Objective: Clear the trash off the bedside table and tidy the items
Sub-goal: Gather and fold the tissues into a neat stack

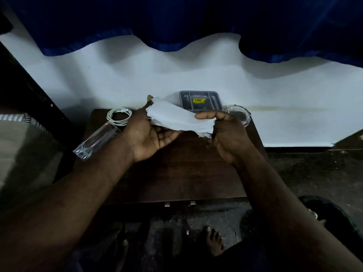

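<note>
While I hold the crumpled white paper [172,117] just above the bedside table [176,173], it stretches between my two hands. My left hand [151,134] pinches its left edge, and my right hand [227,134] grips its right end with the thumb laid along the top. A grey tray [200,101] with a yellow sticker sits behind the paper. A coiled white cable [118,116] and a clear bottle [96,142] on its side lie beside my left hand.

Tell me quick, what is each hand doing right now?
Left hand: holds one end of the torn white paper sheet.
Right hand: pinches the sheet's other end.
</note>
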Available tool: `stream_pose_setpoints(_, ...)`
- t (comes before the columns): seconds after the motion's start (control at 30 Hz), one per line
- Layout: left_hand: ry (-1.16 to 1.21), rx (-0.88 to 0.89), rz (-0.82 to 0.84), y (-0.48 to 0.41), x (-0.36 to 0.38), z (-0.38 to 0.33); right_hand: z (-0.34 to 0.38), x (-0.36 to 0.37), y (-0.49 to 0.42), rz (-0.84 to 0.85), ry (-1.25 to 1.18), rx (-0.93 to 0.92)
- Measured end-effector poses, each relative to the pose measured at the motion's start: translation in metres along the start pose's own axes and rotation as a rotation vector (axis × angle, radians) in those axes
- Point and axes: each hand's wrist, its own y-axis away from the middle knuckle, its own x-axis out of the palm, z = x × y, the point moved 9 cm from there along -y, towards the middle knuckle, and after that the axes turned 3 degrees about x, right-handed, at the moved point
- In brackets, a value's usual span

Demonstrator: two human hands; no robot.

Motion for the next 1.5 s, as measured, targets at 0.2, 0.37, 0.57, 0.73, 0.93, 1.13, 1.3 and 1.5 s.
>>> stream_pose_setpoints(0.2, 0.065, 0.014, 0.054, 0.003, 0.007, -0.002, 0.002, 0.002, 0.003, -0.069, 0.058, -0.087)
stream_pose_setpoints(0.37, 0.122, 0.09, -0.017, 0.006, 0.009, -0.007, -0.006, 0.008, 0.005, -0.093, -0.038, -0.052)
stream_pose_setpoints(0.57, 0.123, 0.104, 0.005, 0.008, 0.024, 0.003, -0.03, 0.016, 0.007, -0.109, -0.223, 0.067)
stream_pose_setpoints(0.73, 0.163, 0.138, -0.043, 0.005, 0.023, 0.005, -0.013, 0.027, 0.013, -0.073, 0.006, -0.097)
stream_pose_setpoints(0.93, 0.164, 0.167, -0.116, -0.003, 0.007, -0.007, -0.007, 0.038, 0.019, 0.081, 0.148, -0.121)
stream_pose_setpoints(1.13, 0.146, 0.193, -0.103, -0.007, 0.01, -0.01, 0.001, 0.021, 0.011, -0.001, 0.05, -0.109)
stream_pose_setpoints(1.3, -0.043, 0.169, -0.017, -0.006, 0.024, -0.001, 0.002, 0.006, 0.005, -0.123, 0.211, -0.093)
stream_pose_setpoints(1.5, -0.053, 0.155, 0.088, -0.014, 0.045, 0.009, 0.009, 0.015, 0.008, -0.169, 0.416, -0.142)
